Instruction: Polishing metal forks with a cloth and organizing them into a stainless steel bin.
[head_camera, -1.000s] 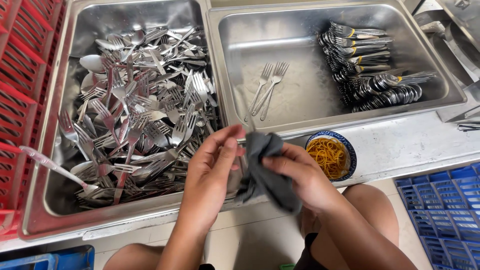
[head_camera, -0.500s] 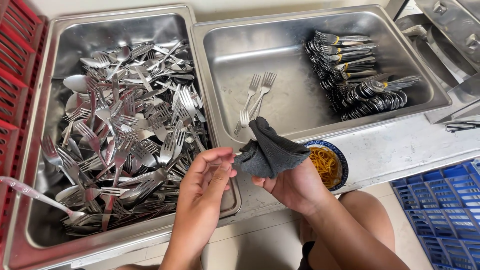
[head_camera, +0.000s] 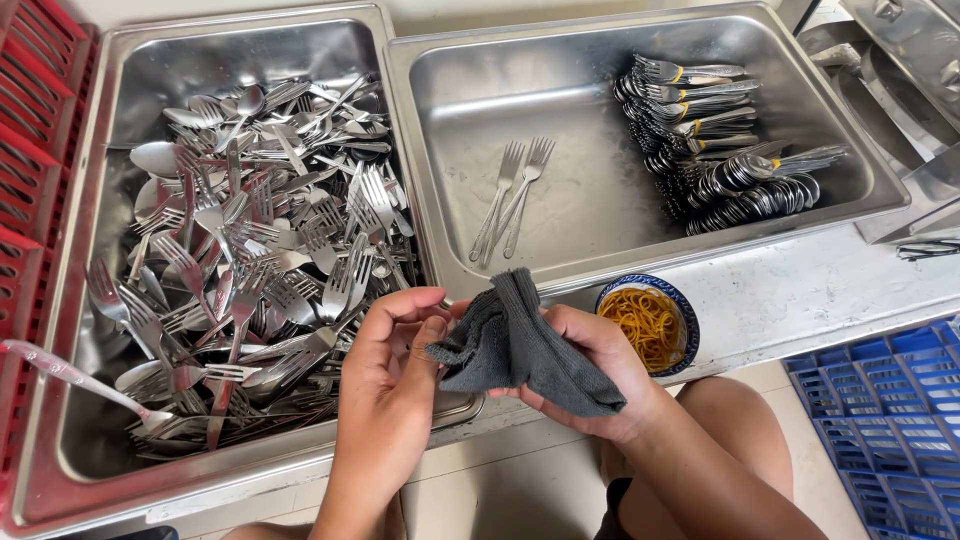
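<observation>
Head view, one moment. Right hand (head_camera: 590, 375) is clamped on a dark grey cloth (head_camera: 520, 350), bunched in the palm with one corner standing up. Left hand (head_camera: 395, 360) is half curled, thumb and fingertips pinching the cloth's left edge; both hands meet at the cloth, above the worktop's (head_camera: 800, 290) front edge. No utensil is visible inside the cloth; cannot tell if one is wrapped in it.

Left steel pan (head_camera: 70, 440): a loose, tangled heap of forks and spoons (head_camera: 250, 270), unsorted, within reach of the left hand. Right steel pan (head_camera: 450, 130): three forks (head_camera: 510, 195) lie side by side on the bare bottom, and tidy bundled stacks of cutlery (head_camera: 720, 140) sit along its right side, prob. kept apart from the loose heap on purpose.

Small blue-rimmed bowl of yellow rubber bands (head_camera: 647, 322) stands at the worktop's front edge, just beside the right hand. Red crate (head_camera: 30, 150) at the far left, blue crate (head_camera: 880, 410) low at right.
</observation>
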